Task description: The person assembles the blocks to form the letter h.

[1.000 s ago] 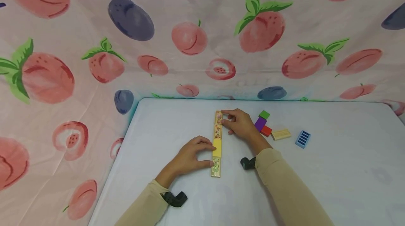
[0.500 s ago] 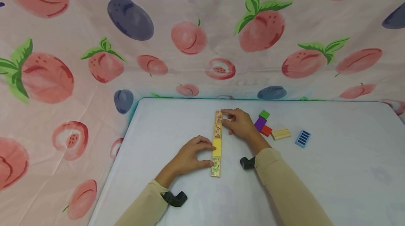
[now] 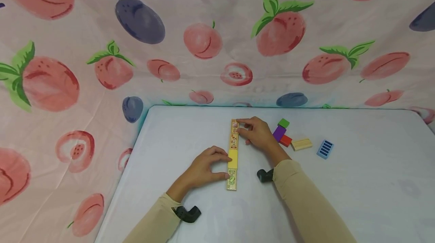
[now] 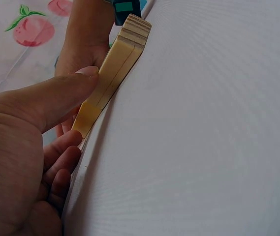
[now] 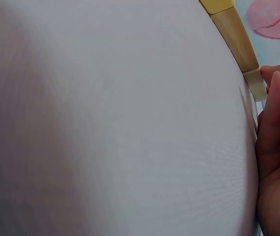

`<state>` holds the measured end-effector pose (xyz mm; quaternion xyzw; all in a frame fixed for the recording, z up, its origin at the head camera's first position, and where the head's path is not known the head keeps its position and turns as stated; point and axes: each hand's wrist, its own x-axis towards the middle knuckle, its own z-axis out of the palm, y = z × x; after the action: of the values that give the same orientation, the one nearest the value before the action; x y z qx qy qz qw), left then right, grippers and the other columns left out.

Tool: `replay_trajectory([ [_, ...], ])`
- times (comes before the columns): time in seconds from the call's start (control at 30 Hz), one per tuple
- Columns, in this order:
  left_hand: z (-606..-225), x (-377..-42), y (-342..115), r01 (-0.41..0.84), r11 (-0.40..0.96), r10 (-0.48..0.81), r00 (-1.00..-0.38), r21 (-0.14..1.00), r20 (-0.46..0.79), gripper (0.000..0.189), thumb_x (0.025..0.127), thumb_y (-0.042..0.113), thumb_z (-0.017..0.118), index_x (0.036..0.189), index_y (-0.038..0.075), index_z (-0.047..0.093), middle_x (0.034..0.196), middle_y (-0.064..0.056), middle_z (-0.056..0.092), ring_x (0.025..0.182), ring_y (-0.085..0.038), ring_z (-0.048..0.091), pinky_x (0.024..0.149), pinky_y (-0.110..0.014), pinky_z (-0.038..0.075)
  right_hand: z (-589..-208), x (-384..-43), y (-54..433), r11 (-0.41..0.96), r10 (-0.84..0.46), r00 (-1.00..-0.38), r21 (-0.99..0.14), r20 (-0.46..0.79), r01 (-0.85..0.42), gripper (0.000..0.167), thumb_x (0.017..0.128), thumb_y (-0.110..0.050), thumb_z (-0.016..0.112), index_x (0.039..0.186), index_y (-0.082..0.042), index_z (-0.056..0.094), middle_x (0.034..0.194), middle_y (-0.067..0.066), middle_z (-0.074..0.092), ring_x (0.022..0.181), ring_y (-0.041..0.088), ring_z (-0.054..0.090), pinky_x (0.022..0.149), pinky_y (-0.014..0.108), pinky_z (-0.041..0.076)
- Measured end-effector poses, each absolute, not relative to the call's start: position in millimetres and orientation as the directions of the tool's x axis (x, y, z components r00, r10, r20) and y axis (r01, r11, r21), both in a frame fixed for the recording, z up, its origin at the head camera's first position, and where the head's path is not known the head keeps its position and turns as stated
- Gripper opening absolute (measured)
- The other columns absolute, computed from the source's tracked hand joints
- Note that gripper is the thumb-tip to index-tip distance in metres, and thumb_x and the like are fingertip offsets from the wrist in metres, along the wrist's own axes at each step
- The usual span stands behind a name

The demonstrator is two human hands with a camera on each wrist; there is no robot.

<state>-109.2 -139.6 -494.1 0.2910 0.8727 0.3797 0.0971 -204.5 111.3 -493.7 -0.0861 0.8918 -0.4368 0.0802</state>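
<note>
Several small wooden blocks form a straight row on the white table in the head view. A green-printed block (image 3: 232,183) is nearest, then a yellow block (image 3: 233,156) and two red-printed blocks, a middle one (image 3: 233,141) and a far one (image 3: 234,126). My left hand (image 3: 203,167) is at the row's left side, index fingertip on the yellow block and thumb on the near block. From the right, my right hand (image 3: 259,134) touches the far block with index finger and thumb. In the left wrist view, the thumb lies against the near block's side (image 4: 117,66).
Right of my right hand lie a green block (image 3: 283,123), a purple block (image 3: 279,133), a red block (image 3: 286,140), a plain wooden block (image 3: 301,144) and a blue block with dark bars (image 3: 325,149). A fruit-print cloth (image 3: 204,5) hangs behind the table (image 3: 374,182).
</note>
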Motion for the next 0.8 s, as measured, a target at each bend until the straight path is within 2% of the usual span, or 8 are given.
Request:
replay_trajectory([
  [0.8, -495.1, -109.4, -139.5, 0.419, 0.548, 0.576, -0.817, 0.724, 0.037, 0.045, 0.084, 0.037, 0.085, 0.125, 0.025, 0.073, 0.129, 0.011, 0.058, 0.126, -0.008, 0.053, 0.110, -0.039, 0.046, -494.7, -204.4, 110.5, 0.597, -0.215, -0.973, -0.800, -0.080, -0.066, 0.044, 0.094, -0.033, 0.074, 0.137, -0.025, 0.067, 0.110, 0.009, 0.059, 0.056, 0.017, 0.062, 0.065, 0.032, 0.051],
])
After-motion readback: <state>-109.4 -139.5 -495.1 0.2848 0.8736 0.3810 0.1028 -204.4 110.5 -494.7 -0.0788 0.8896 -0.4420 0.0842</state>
